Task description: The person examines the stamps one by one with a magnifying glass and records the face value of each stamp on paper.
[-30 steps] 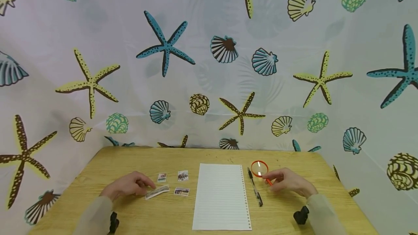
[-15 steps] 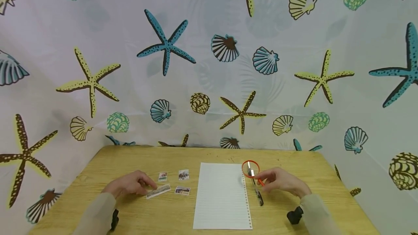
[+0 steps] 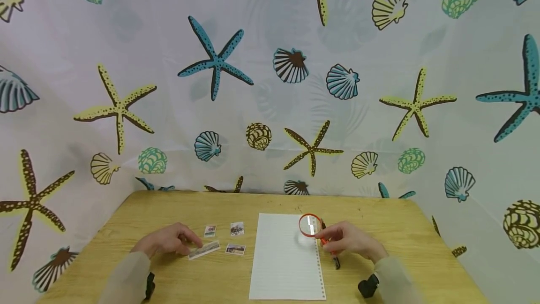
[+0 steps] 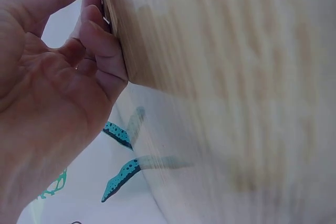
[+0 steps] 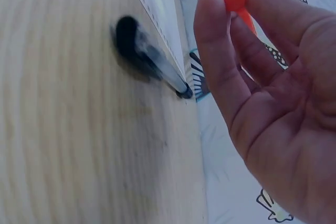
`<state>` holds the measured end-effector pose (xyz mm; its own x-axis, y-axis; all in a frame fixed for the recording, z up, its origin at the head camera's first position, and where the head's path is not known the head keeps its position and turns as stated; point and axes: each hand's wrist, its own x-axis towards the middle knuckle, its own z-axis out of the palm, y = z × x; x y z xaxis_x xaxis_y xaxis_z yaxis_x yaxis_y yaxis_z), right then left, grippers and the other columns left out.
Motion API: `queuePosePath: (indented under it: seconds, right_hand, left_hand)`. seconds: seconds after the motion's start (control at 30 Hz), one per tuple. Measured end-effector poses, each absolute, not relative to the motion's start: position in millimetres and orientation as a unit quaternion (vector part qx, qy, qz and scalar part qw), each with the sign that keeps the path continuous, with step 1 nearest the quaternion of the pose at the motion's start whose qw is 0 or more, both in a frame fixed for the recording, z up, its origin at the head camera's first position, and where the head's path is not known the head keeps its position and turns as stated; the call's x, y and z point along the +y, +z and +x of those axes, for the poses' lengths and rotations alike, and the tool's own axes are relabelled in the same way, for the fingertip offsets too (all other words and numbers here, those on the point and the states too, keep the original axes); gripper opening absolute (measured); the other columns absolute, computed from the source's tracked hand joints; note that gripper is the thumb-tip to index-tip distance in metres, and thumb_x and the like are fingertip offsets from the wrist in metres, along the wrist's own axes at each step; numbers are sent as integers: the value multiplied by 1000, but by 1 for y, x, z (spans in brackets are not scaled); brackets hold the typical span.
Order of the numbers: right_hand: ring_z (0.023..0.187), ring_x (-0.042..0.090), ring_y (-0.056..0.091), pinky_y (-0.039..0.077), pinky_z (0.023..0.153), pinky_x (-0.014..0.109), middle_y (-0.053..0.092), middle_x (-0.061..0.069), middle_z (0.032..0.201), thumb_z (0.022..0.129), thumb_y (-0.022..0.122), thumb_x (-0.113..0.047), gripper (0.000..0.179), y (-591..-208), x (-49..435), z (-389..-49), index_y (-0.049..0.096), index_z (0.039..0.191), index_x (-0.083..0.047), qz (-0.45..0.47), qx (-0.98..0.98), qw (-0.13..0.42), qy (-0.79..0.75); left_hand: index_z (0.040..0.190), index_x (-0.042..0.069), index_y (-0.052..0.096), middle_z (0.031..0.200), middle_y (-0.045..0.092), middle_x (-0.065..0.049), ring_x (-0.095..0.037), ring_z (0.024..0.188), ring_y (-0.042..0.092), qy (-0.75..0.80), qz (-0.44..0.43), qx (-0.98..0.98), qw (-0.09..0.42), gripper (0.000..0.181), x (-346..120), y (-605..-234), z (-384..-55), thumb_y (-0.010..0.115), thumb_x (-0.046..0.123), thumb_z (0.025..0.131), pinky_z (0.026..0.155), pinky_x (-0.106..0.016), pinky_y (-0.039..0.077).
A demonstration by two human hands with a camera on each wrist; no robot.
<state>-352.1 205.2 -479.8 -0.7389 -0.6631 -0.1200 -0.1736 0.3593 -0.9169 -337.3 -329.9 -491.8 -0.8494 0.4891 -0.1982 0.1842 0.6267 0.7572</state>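
Observation:
A red-rimmed magnifying glass (image 3: pixel 310 214) hangs tilted above the paper's upper right. My right hand (image 3: pixel 352 241) pinches its red handle (image 5: pixel 234 0) between thumb and fingers. Below that hand lies a clear pen (image 3: pixel 336 262) with black ends, partly hidden by the hand and handle. On the left, my left hand (image 3: pixel 170 239) holds the left end of a long stamp-like strip (image 3: pixel 206 249), its fingers low at the tabletop. In the left wrist view the left fingers (image 4: pixel 100 45) are bent by the table, and the strip is barely visible.
A lined, punched sheet of paper (image 3: pixel 287 266) lies mid-table. Between it and my left hand are several small stamp-like pictures, among them one at the back (image 3: pixel 237 228) and one nearer (image 3: pixel 235 249). A shell-and-starfish curtain (image 3: pixel 270 102) closes off the table's back and sides.
My right hand has carried the magnifying glass left, from beside the pen, across it and over the paper's right edge. My left hand has stayed by the strip, which looks flatter.

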Motion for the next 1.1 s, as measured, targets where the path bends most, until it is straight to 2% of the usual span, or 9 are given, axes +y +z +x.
queuePosePath:
  seconds: [0.17, 0.4, 0.57, 0.83, 1.1]
  right_hand:
    - [70, 10, 60, 56, 66, 27, 68, 23, 104, 92, 68, -8, 34, -483, 190, -350, 65, 125, 0, -295, 787, 234, -489]
    - [75, 15, 67, 59, 67, 35, 70, 21, 106, 90, 70, -8, 32, -484, 166, -342, 69, 121, -5, -300, 791, 238, -478]
    - [73, 17, 67, 59, 68, 37, 68, 25, 108, 90, 70, -6, 32, -486, 153, -338, 68, 122, -3, -312, 779, 242, -487]
    - [78, 21, 69, 59, 67, 32, 69, 24, 107, 90, 69, -4, 31, -490, 138, -338, 69, 120, -2, -319, 773, 248, -489]
    - [80, 19, 70, 59, 68, 32, 70, 21, 107, 90, 69, -5, 29, -489, 118, -341, 70, 118, -4, -302, 777, 259, -487]
  left_hand:
    - [106, 5, 75, 120, 63, -13, -22, 92, 45, 383, 171, 888, 190, 28, -328, -490, -336, 70, -4, 80, 79, -31, 40]
    - [106, 5, 75, 118, 62, -11, -23, 96, 45, 386, 157, 889, 189, 28, -329, -493, -333, 71, -4, 79, 83, -32, 41]
    - [106, 6, 75, 119, 63, -11, -22, 98, 47, 381, 170, 890, 185, 28, -330, -496, -332, 71, -3, 80, 85, -34, 42]
    - [106, 2, 74, 114, 65, -12, -23, 91, 45, 406, 172, 875, 199, 27, -327, -498, -334, 70, -5, 80, 78, -32, 40]
    - [107, 2, 73, 118, 64, -13, -22, 94, 49, 410, 166, 875, 200, 28, -330, -496, -336, 69, -6, 80, 79, -31, 44]
